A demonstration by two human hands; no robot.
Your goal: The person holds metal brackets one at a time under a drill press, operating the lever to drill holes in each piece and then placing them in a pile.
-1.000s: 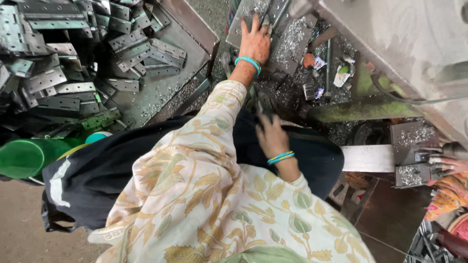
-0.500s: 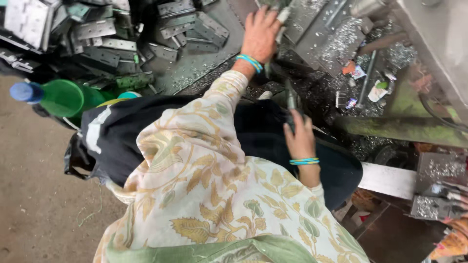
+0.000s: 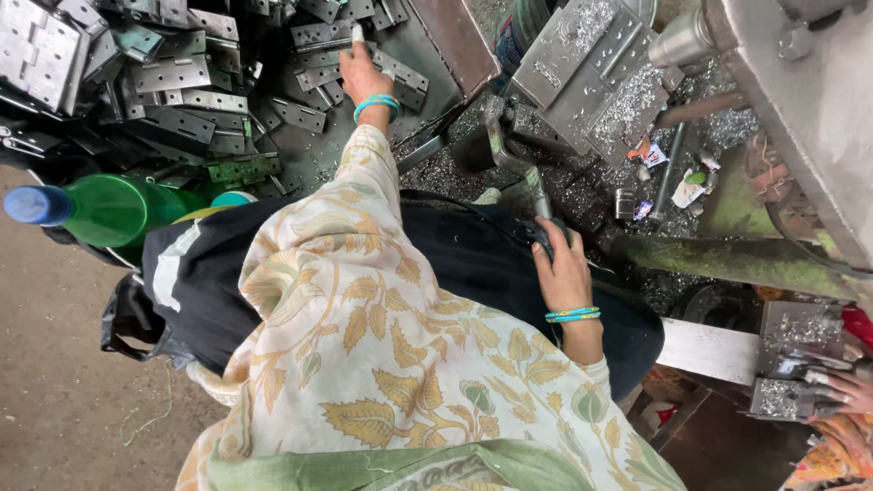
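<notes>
Reaching up across a floral sleeve [image 3: 364,300], the left hand [image 3: 362,77] lay on a heap of grey perforated metal plates [image 3: 209,100], its fingers bent down onto one plate [image 3: 350,38] at their tips; whether they had actually pinched it could not be told. More plates spread to the left of those fingers and just beyond them. The right hand [image 3: 562,264] was closed around the dark grip of a metal lever [image 3: 523,177], whose shaft ran up and away from the knuckles toward a press block [image 3: 591,82] strewn with shavings. Turquoise bangles [image 3: 376,102] circled the left wrist. A green bottle [image 3: 109,207] with a blue cap lay well to the left of both hands. Another person's hand [image 3: 850,391] showed at the far right edge.
</notes>
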